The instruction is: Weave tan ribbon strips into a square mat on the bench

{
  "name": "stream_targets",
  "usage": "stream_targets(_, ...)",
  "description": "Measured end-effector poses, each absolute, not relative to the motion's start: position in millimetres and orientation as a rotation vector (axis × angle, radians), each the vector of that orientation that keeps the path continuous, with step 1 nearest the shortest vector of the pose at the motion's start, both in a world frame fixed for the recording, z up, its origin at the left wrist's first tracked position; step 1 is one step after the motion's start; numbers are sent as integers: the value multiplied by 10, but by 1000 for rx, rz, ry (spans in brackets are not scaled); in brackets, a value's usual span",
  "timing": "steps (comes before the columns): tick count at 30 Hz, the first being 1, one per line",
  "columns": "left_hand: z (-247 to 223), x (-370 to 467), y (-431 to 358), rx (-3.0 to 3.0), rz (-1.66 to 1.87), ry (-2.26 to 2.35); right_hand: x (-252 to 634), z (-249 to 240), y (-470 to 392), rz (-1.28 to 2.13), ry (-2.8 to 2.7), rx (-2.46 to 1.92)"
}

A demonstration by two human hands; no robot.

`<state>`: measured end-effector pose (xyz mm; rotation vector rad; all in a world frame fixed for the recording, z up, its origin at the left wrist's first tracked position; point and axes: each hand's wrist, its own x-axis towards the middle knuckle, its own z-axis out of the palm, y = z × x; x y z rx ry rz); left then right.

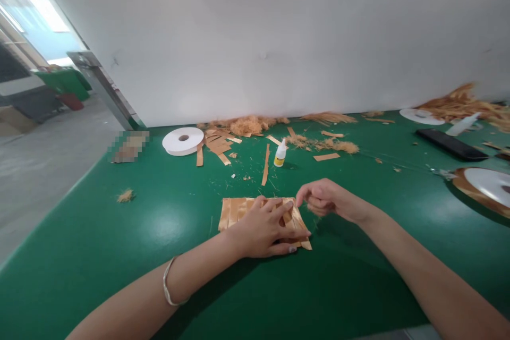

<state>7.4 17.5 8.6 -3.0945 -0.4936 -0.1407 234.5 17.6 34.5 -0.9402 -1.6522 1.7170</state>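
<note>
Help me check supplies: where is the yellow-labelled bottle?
In the head view, the bottle stands slightly right of centre on the green table, just right of a long tan strip.

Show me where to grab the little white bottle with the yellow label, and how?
I'd probably pinch the white bottle around its wide lower body, by the yellow label, coming from the right: it stands upright, its top narrows to a thin tip, and a brown strip lies close on its left. The right hand is nearer that side.
</note>
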Motion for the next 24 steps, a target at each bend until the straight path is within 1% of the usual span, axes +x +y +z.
stream_targets(4, 92, 73, 170, -3104, -134, -501, 2418, 434, 194, 1403, -1888, -1190)
stream_targets(8, 92, 67, 167, -3108, -122, -499, 2496, 573, 162, 1254, -2228, -1402)
stream_targets(11, 93, 68, 165, -3110, -118, -503, 2533, 592, 128, 1138, -2372, -1535)
stream_targets(14, 100, 75, 165, -3113, -115, -505, 2554, 545, 116, 913, -2475, -1700)
stream_targets(17, 108, 84, 167, -3109, -118, -511, 2574, 497, 137, 594, -2484, -1871)
stream_targets(20, 111, 89, 171, -3107, -129, -506, 2591, 476, 183, 325, -2427, -1934)
stream_targets(22, 109, 88, 172, -3109, -143, -505, 2590, 475, 210, 206, -2335, -1911)
stream_targets(24, 104, 84, 170, -3110, -158, -509, 2572, 484, 222, 222, -2218, -1851)
